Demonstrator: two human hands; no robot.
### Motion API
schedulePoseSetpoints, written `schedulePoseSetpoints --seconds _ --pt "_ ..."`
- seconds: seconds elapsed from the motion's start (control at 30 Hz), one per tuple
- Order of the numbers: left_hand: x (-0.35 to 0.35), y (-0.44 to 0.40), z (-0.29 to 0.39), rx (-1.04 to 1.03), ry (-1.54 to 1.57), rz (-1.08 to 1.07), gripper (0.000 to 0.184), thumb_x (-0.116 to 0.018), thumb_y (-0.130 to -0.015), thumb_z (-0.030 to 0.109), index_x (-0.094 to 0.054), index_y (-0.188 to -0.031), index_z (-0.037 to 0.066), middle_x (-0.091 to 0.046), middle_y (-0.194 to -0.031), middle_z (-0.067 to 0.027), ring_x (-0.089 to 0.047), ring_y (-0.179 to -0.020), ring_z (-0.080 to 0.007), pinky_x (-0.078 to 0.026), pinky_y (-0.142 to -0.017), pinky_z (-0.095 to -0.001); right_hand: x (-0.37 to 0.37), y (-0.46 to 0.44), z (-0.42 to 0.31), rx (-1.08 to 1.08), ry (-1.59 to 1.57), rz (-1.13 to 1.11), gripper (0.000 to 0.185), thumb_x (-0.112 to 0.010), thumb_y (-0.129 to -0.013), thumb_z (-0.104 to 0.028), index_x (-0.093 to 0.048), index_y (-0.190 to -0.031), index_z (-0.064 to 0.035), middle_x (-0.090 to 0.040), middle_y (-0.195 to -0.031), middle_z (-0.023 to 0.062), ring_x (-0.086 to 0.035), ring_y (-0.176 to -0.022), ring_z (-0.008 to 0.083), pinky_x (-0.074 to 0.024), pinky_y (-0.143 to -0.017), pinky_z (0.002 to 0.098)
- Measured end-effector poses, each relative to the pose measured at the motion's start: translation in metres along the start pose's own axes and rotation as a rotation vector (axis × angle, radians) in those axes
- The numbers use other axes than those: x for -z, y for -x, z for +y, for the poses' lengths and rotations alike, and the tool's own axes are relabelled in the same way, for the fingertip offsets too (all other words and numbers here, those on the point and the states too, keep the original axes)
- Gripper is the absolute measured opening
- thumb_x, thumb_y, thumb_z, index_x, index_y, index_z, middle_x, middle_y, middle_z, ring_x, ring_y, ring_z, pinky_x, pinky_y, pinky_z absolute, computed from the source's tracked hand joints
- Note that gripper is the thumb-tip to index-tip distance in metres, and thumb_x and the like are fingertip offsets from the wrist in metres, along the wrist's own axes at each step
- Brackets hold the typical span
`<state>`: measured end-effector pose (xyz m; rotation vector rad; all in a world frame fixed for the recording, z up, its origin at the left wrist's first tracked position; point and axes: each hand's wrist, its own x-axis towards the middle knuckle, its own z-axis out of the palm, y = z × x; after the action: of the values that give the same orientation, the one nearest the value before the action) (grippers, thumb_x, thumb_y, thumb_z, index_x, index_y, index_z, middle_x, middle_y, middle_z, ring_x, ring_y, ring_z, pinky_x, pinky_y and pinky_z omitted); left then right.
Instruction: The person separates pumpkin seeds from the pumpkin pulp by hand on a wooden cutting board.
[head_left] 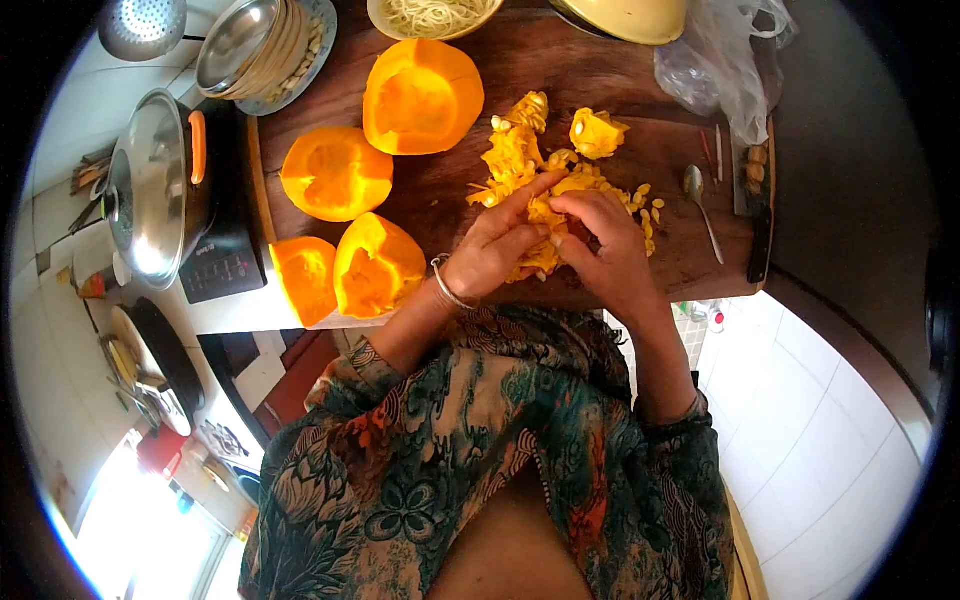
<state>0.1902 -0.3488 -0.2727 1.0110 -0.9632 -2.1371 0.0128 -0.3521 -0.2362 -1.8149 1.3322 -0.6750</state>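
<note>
Both of my hands meet over a heap of stringy orange pumpkin pulp [512, 156] with pale seeds on the dark wooden board. My left hand [497, 243] has its fingers bent around some of the pulp. My right hand [606, 240] is curled, its thumb and fingers pressed on the same pulp. Loose seeds [642, 200] lie just right of my right hand, and a separate clump [597, 134] sits above it. Hollowed pumpkin pieces [423, 97] stand to the left, cut faces up, including a smaller wedge [303, 280] near the front edge.
A metal spoon [703, 212] and a cleaver [760, 230] lie at the right. Plastic bags [735, 60] are at the upper right. A noodle bowl [435, 15] and yellow bowl [640, 15] stand at the back. The lidded pan [150, 190] is at the left, beside stacked bowls [240, 45].
</note>
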Motion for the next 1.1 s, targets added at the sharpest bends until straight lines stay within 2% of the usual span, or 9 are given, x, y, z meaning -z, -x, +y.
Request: schedulePoseSetpoints --seconds 0.13,0.23,0.43,0.53,0.63,0.73,0.83,1.03,1.1 --pt "-0.002 0.001 0.004 -0.013 0.012 0.018 0.056 -0.038 -0.083 -0.003 -0.031 -0.138 0.0 -0.053 -0.115 -0.0057 -0.052 -0.094 -0.0097 -0.042 -0.082 -0.0217 -0.002 -0.005 -0.002 0.118 0.013 0.01 0.025 -0.056 -0.073 -0.004 -0.057 -0.099 -0.0034 -0.059 -0.096 0.0141 -0.054 -0.091 0.034 -0.0438 -0.079 0.0425" --pt "0.0 0.0 0.004 -0.1 -0.177 -0.005 0.052 -0.039 -0.085 -0.001 -0.033 -0.137 0.0 -0.054 -0.113 -0.0059 -0.052 -0.094 -0.0094 -0.043 -0.082 -0.0224 -0.004 -0.007 0.001 0.114 0.011 -0.005 0.024 -0.057 -0.072 -0.004 -0.057 -0.096 -0.0043 -0.059 -0.091 0.0134 -0.054 -0.089 0.0339 -0.0444 -0.076 0.0423" --pt "-0.001 0.0 0.009 0.107 -0.191 0.023 0.047 -0.041 -0.085 0.0 -0.041 -0.132 0.0 -0.054 -0.113 -0.0072 -0.05 -0.102 -0.0107 -0.043 -0.087 -0.0246 -0.008 -0.009 0.009 0.017 -0.049 -0.059 0.019 -0.058 -0.071 -0.005 -0.058 -0.09 -0.0029 -0.059 -0.089 0.0137 -0.055 -0.087 0.0329 -0.0452 -0.073 0.0406" --pt "0.0 -0.002 0.007 -0.055 -0.246 0.026 0.045 -0.041 -0.085 0.001 -0.042 -0.13 -0.001 -0.055 -0.115 -0.008 -0.053 -0.1 -0.0114 -0.044 -0.085 -0.0242 -0.011 -0.009 0.015 0.014 -0.072 -0.033 0.017 -0.058 -0.072 -0.006 -0.058 -0.088 -0.002 -0.058 -0.087 0.0135 -0.056 -0.085 0.0323 -0.045 -0.073 0.0395" --pt "0.003 -0.004 0.009 -0.026 -0.143 0.008 0.047 -0.041 -0.087 0.012 -0.04 -0.132 -0.001 -0.057 -0.112 -0.009 -0.058 -0.089 -0.0135 -0.048 -0.074 -0.0245 -0.008 -0.009 0.016 0.024 -0.102 -0.042 0.016 -0.057 -0.074 -0.008 -0.059 -0.089 -0.0016 -0.058 -0.085 0.0132 -0.056 -0.084 0.0319 -0.0446 -0.073 0.0386" --pt "0.004 -0.001 0.006 0.121 0.331 -0.084 0.054 -0.041 -0.089 0.028 -0.037 -0.135 0.001 -0.058 -0.108 -0.0096 -0.06 -0.077 -0.0161 -0.048 -0.062 -0.0253 -0.004 -0.009 0.013 -0.015 -0.163 -0.079 0.016 -0.057 -0.077 -0.01 -0.059 -0.089 -0.0014 -0.058 -0.084 0.0134 -0.056 -0.084 0.0312 -0.0445 -0.074 0.0376" --pt "-0.004 -0.001 0.015 0.122 0.438 -0.056 0.061 -0.039 -0.09 0.042 -0.035 -0.136 0.002 -0.058 -0.103 -0.009 -0.058 -0.07 -0.017 -0.046 -0.053 -0.0254 -0.003 -0.009 0.012 -0.04 -0.225 -0.055 0.016 -0.057 -0.078 -0.012 -0.06 -0.09 -0.0012 -0.06 -0.086 0.0138 -0.057 -0.085 0.031 -0.0447 -0.076 0.0369" --pt "-0.002 -0.008 0.006 0.122 0.462 0.014 0.064 -0.037 -0.091 0.051 -0.038 -0.133 0.003 -0.059 -0.102 -0.0078 -0.059 -0.072 -0.0159 -0.045 -0.053 -0.025 -0.002 -0.008 0.01 -0.004 -0.215 0.018 0.018 -0.058 -0.081 -0.014 -0.061 -0.093 -0.0013 -0.062 -0.09 0.0136 -0.058 -0.087 0.0312 -0.045 -0.079 0.0371" --pt "0.001 -0.007 0.006 0.103 0.46 -0.044 0.062 -0.038 -0.091 0.049 -0.04 -0.132 0.002 -0.06 -0.104 -0.0079 -0.06 -0.077 -0.0166 -0.047 -0.057 -0.0265 0.001 -0.008 0.004 0.004 -0.178 0.03 0.019 -0.058 -0.081 -0.014 -0.061 -0.094 -0.0014 -0.062 -0.091 0.0133 -0.058 -0.088 0.031 -0.0452 -0.079 0.0374"
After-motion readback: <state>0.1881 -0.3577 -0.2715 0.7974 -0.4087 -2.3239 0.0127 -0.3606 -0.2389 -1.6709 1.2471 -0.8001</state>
